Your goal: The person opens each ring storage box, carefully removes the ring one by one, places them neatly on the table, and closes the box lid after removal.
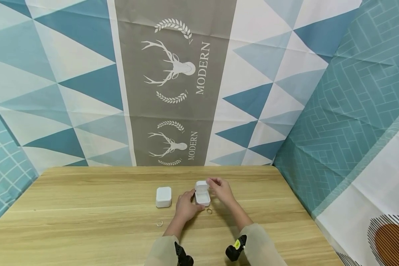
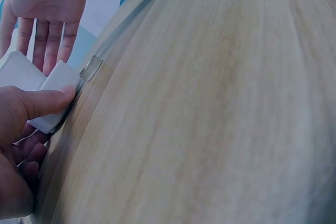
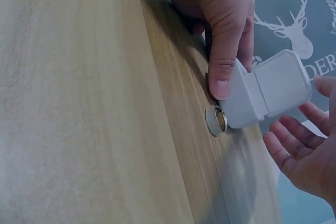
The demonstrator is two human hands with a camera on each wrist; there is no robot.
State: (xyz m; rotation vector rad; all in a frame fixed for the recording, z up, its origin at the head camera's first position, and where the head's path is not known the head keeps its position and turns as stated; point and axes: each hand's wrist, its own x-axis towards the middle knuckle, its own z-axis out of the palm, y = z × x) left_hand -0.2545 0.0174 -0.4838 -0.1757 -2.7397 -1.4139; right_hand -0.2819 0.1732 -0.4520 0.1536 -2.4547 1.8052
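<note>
A small white ring box [image 1: 203, 199] stands on the table with its lid [image 3: 283, 82] raised. My left hand [image 1: 185, 207] grips the box's base, thumb on the near side and fingers round the far left side. At the lid's right edge is my right hand [image 1: 221, 190]; a fingertip touches the lid's corner and the other fingers are loosely extended. A gold-coloured ring [image 1: 209, 211] lies just in front of the box; in the right wrist view this ring [image 3: 216, 120] stands close by the left thumb.
Left of the hands sits a second white box [image 1: 163, 197], closed. A silver-looking ring [image 1: 159, 223] lies nearer on the wooden table [image 1: 86, 221]. Patterned cloth [image 1: 173, 92] hangs behind the table's back edge.
</note>
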